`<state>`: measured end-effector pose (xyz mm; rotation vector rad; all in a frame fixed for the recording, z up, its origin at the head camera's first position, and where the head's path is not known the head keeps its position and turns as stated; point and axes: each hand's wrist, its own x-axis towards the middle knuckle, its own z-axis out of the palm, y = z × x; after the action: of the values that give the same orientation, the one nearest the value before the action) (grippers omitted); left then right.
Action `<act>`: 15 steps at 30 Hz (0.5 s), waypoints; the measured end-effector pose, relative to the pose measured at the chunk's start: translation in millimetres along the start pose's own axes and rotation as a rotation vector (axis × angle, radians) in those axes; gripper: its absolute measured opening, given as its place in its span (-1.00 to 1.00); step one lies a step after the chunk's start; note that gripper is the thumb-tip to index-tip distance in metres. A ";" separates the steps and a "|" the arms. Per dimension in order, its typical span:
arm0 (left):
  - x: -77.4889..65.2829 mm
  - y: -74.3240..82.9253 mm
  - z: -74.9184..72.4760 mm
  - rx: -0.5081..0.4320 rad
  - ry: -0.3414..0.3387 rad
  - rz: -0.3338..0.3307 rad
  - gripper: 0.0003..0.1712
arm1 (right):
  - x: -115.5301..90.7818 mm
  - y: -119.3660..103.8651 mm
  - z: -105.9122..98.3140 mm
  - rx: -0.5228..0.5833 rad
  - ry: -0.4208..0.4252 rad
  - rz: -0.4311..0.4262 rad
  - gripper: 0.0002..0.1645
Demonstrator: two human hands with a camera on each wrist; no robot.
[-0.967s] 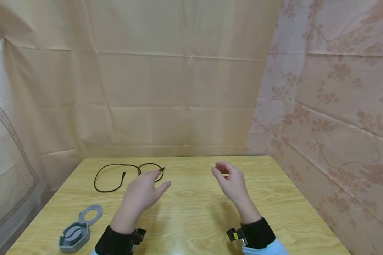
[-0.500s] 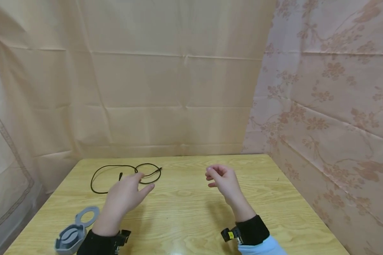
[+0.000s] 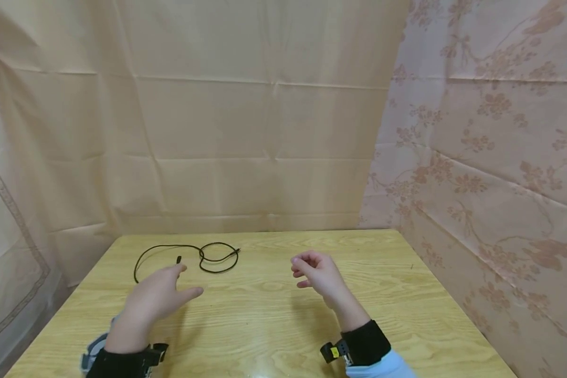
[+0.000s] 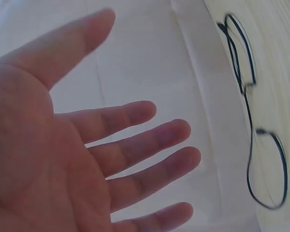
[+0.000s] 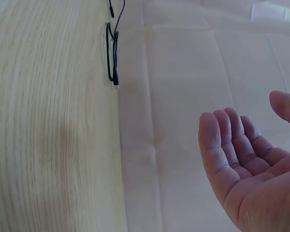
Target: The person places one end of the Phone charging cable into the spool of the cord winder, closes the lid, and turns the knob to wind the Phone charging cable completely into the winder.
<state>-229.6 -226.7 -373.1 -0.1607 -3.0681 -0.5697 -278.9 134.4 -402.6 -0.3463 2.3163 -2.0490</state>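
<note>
My left hand (image 3: 153, 299) hovers over the left part of the table, thumb and fingers spread, with nothing in it; the left wrist view shows its bare palm (image 4: 43, 154). A thin black cable (image 3: 217, 271) lies in loose loops just beyond that hand, and a small plug sits on its end. The grey plastic case (image 3: 91, 353) is mostly hidden behind the left forearm. Right of the middle, my right hand (image 3: 318, 275) is held above the table. Its fingers bend loosely and hold nothing, as the right wrist view of the hand (image 5: 251, 169) shows.
The wooden table (image 3: 264, 325) fills the lower view. A beige curtain (image 3: 255, 131) hangs behind its far edge, and a floral curtain (image 3: 491, 173) stands along the right side.
My left hand has moved left and toward me, away from the cable's loops and now over the grey case. My right hand has drifted slightly left and nearer. The cable lies as before.
</note>
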 end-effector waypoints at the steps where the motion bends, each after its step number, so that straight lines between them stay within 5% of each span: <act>1: -0.7 -4.1 -1.3 -0.003 -0.007 -0.008 0.16 | 0.2 0.7 1.5 -0.001 -0.010 0.002 -0.59; 15: -8.3 -56.9 -10.1 0.024 -0.055 -0.076 0.40 | 3.6 3.2 25.2 -0.005 -0.146 -0.014 -0.59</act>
<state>-227.3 -284.0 -384.3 -0.0606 -3.1447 -0.5409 -278.6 109.4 -408.6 -0.4954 2.2405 -1.9531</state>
